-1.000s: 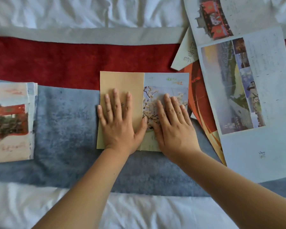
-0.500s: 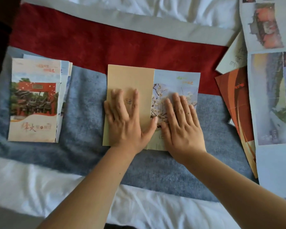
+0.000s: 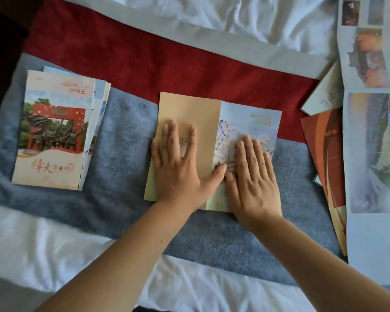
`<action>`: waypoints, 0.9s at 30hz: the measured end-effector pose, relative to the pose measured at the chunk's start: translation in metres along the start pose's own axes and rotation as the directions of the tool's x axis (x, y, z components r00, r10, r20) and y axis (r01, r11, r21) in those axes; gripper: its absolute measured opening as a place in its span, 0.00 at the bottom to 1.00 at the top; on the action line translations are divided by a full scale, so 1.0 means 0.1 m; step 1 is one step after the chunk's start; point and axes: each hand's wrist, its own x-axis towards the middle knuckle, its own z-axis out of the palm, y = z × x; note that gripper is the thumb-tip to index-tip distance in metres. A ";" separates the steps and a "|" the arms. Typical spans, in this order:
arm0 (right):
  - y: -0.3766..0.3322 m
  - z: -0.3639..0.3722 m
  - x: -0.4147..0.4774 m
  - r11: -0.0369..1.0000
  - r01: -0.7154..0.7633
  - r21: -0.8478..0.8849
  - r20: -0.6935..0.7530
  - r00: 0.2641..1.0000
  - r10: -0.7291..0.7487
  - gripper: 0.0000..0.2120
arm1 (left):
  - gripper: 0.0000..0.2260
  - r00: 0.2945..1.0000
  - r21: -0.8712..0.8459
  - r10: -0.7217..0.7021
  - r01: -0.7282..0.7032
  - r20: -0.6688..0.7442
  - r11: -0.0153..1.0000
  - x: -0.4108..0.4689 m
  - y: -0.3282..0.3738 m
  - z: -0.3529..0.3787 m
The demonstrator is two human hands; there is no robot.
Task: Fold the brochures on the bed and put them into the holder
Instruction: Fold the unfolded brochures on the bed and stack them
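beneath the two forearms, nearest the viewer, a rumpled white bed sheet (image 3: 43,244) runs across. just beyond it lies a fuzzy blue-grey blanket band (image 3: 122,176), and both hands rest over it.

a partly folded paper brochure (image 3: 198,122) lies flat on that band under both palms. the left hand (image 3: 178,170) is laid flat with straight, slightly spread fingers, pressing on the brochure's plain tan panel (image 3: 185,104). the right hand (image 3: 253,176) lies flat just beside it, fingers straight and close together, pressing the pale blue panel printed with white blossoms (image 3: 252,118). the two thumbs nearly touch at the line where the tan panel meets the blue one. neither hand curls round anything.

well to the left of the left hand sits a stack of folded brochures (image 3: 54,131), edges fanned, its top cover showing a red gate among trees.

to the right of the right hand, unfolded sheets overlap: an orange-red glossy brochure (image 3: 322,149), a large pale sheet with photo prints (image 3: 369,154) partly over it, a cream folded leaflet (image 3: 324,93) farther off, and another pale printed sheet (image 3: 367,48) beyond that.

past the fingertips a dark red velvety band (image 3: 144,52) carries the brochure's far edge, then a grey strip (image 3: 189,28), then a creased white duvet (image 3: 234,16).
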 end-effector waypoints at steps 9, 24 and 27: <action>0.00 -0.06 -0.03 0.984 0.024 0.178 0.020 0.999 -0.029 0.30 | 0.29 0.979 -0.587 0.118 0.002 0.167 0.810 -0.09 0.52 -0.27; -0.51 -0.21 0.25 0.970 0.131 0.204 -0.010 0.991 -0.132 0.30 | 0.27 0.975 -0.793 -0.112 0.221 0.191 0.568 -0.03 -0.34 -0.79; -0.62 -0.07 0.27 0.988 0.123 0.094 0.133 0.982 -0.135 0.32 | 0.29 0.986 -0.493 -0.118 0.161 0.116 0.855 -0.01 -0.58 -0.81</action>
